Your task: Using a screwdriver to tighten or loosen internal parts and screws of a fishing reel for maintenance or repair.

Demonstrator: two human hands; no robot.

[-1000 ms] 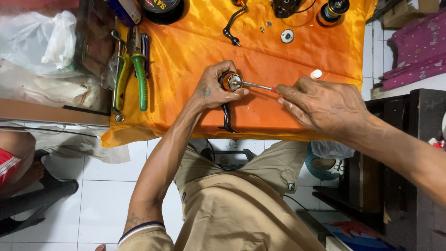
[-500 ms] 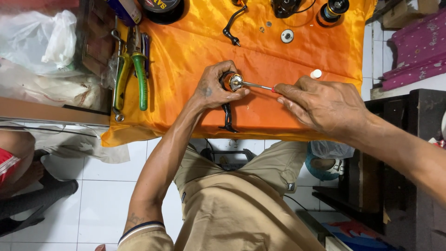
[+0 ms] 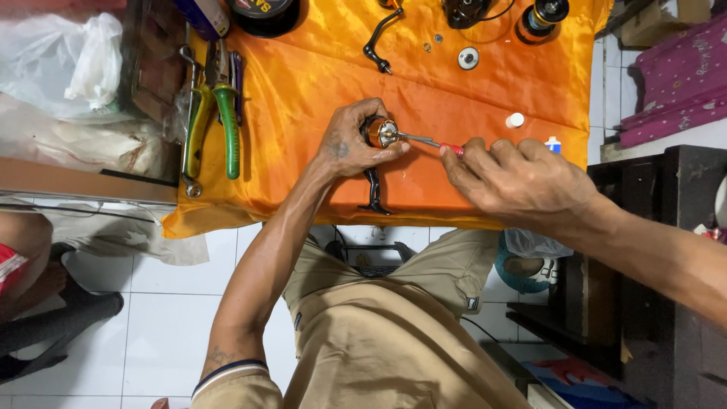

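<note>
Left hand clamps a small orange-and-silver reel part at frame centre on the orange cloth; right hand pinches a red-handled screwdriver, its shaft lying level, tip leftward touching the part.

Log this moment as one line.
left hand: grips fishing reel | right hand: holds red-handled screwdriver, tip at reel | surface: orange cloth | nearby: green pliers

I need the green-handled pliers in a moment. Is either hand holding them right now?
No. The green-handled pliers lie untouched on the orange cloth, while the left hand grips a small reel part and the right hand a screwdriver.
</note>
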